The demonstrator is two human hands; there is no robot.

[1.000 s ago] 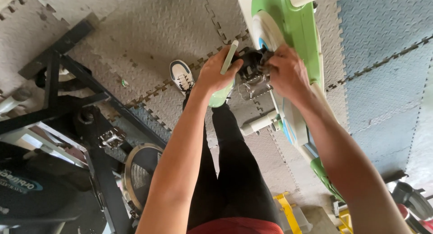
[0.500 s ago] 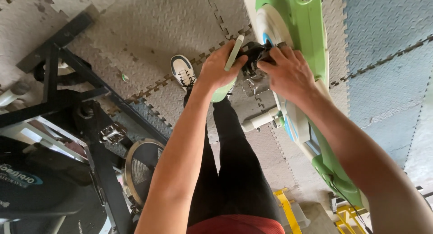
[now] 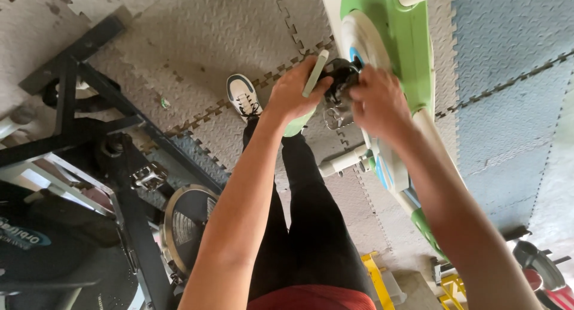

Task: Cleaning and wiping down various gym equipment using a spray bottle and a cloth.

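Left hand (image 3: 292, 95) grips the crank arm (image 3: 315, 74), right hand (image 3: 378, 101) clenches the black pedal (image 3: 342, 80) at 3 o'clock; misaligned threads may strip.

A home gym or fitness workshop: interlocking foam floor mats (image 3: 197, 41), a black exercise bike (image 3: 89, 184) and a green-and-white one (image 3: 400, 53).

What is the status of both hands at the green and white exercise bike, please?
Left hand gripping the pale green crank arm. Right hand on the black pedal. Nothing blocking.
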